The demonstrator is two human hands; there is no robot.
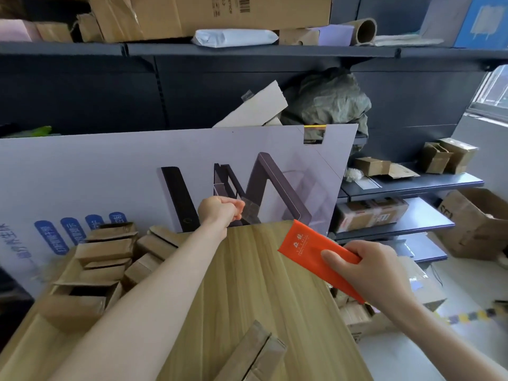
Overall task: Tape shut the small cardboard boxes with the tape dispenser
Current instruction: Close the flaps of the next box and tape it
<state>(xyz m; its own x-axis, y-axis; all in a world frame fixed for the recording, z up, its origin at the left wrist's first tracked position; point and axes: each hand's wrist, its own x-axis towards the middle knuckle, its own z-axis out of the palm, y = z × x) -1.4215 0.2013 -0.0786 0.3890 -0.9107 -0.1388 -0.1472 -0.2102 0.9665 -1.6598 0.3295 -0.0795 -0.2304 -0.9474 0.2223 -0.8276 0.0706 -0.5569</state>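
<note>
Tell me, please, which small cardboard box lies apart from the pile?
The box at the near edge of the table, alone; the pile sits on the left.

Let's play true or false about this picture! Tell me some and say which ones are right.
1. The right hand holds the dispenser. True.
2. The dispenser is blue. False: it is orange.
3. The left hand lies open on the table. False: its fingers are curled, pinching clear tape.
4. Small boxes are piled at the left of the table. True.
</note>
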